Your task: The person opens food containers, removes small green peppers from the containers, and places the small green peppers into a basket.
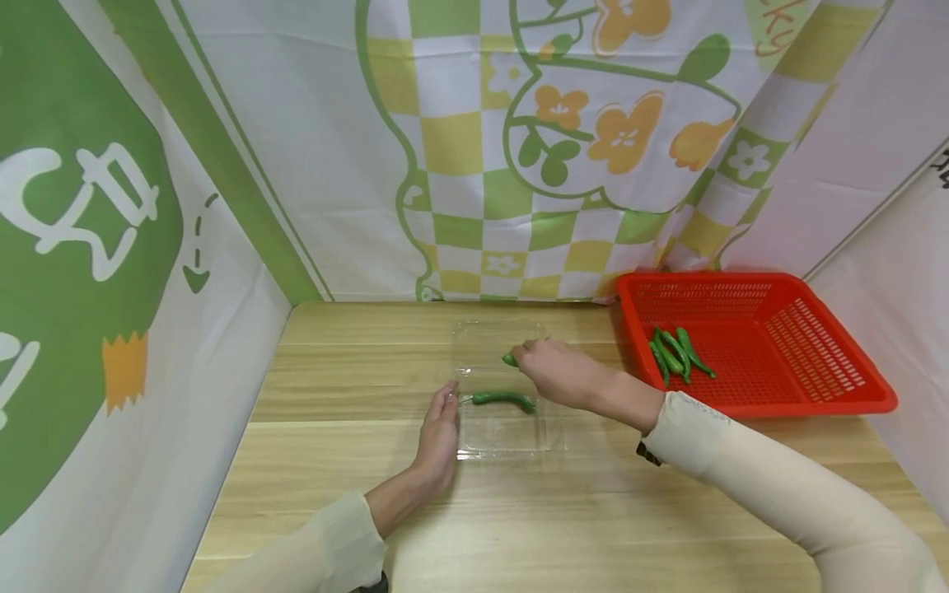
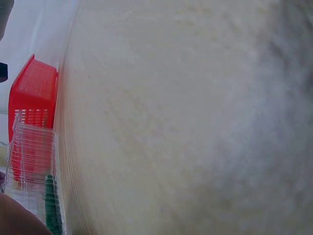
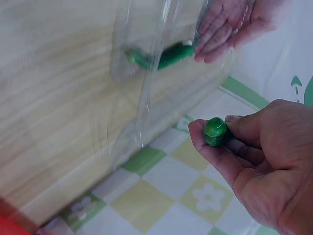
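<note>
A clear plastic clamshell box lies on the wooden table with its lid folded back toward the wall. One green chili pepper rests across the box, its stem toward the left side. My left hand lies along the box's left wall, fingers fairly straight and touching it. Above the lid, my right hand pinches another green chili between thumb and fingers; its rounded end points out in the right wrist view. The left wrist view shows mostly table, with the box wall at its left edge.
A red plastic basket stands at the back right, near the right forearm. Several green chilies lie in its left part. A patterned curtain hangs behind the table's back edge, and a printed white wall borders the left side.
</note>
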Demonstrator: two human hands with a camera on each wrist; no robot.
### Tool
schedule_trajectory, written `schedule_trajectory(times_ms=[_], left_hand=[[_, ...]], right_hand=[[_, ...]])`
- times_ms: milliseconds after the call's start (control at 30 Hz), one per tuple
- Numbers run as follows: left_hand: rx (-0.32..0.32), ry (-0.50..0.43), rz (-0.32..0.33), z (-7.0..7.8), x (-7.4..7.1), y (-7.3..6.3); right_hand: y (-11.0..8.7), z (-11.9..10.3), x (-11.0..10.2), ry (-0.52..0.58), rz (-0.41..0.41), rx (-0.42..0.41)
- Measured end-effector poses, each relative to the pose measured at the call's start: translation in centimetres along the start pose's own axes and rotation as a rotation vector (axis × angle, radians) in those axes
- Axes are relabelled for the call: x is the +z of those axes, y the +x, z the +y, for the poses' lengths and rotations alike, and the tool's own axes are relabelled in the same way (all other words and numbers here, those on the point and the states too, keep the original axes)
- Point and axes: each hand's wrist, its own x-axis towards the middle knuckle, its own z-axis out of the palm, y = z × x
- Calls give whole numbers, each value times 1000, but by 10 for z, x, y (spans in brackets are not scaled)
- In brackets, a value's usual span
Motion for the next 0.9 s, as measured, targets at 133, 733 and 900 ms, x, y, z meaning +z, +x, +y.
schedule_trajectory(times_ms=[133,733,900], left_hand=[[6,-2,2,-1,0,0],[6,-1,1,-3,-2,0],[5,5,-19,-2,-3,0]], right_hand=[[-3,7,-11,-1,27,34],[-15,36,-25,-36,148,62],[-21,46,-31,-78,179,67]])
